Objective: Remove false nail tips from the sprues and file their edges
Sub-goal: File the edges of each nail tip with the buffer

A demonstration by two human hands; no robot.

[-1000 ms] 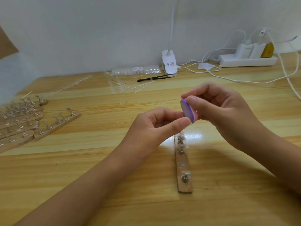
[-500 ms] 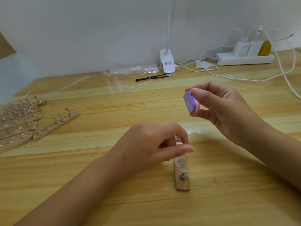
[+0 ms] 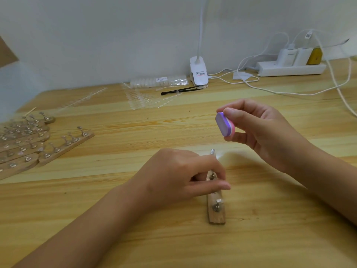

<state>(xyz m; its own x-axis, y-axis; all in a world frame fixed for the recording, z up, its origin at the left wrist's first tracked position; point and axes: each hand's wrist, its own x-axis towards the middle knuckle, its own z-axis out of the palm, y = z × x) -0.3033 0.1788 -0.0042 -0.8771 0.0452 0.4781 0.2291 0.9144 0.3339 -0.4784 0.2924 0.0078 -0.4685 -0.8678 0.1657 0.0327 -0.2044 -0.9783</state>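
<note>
**Head view.** Your right hand (image 3: 262, 132) is raised above the table (image 3: 96, 200), right of centre. Its thumb and fingers are curled round a small file block (image 3: 224, 126), which is purple on the face turned to the camera and pink behind. The thumb presses the block's top edge and a finger supports it from below. The block is clear of the table and well apart from your left hand.

Your left hand (image 3: 181, 175) is lower, back upward, over the far half of a wooden strip (image 3: 217, 215) that lies on the table and runs away from you. The fingers are curled down and the thumb stretches rightward across the strip. A metal peg (image 3: 212, 176) shows in the gap between forefinger and thumb. Whether the fingertips pinch that peg, a nail tip or nothing cannot be told. Another peg stands out beyond the knuckles, and one more stands on the near, uncovered part of the strip.

The clear sprues (image 3: 143, 99) lie flat at the back of the table, left of centre, just in front of a clear bag (image 3: 160, 81) and beside a black tool (image 3: 179, 91). Further peg strips (image 3: 65, 145) lie side by side at the left edge. A white lamp clamp (image 3: 199, 73) and a power strip (image 3: 289, 68) sit by the wall.
</note>
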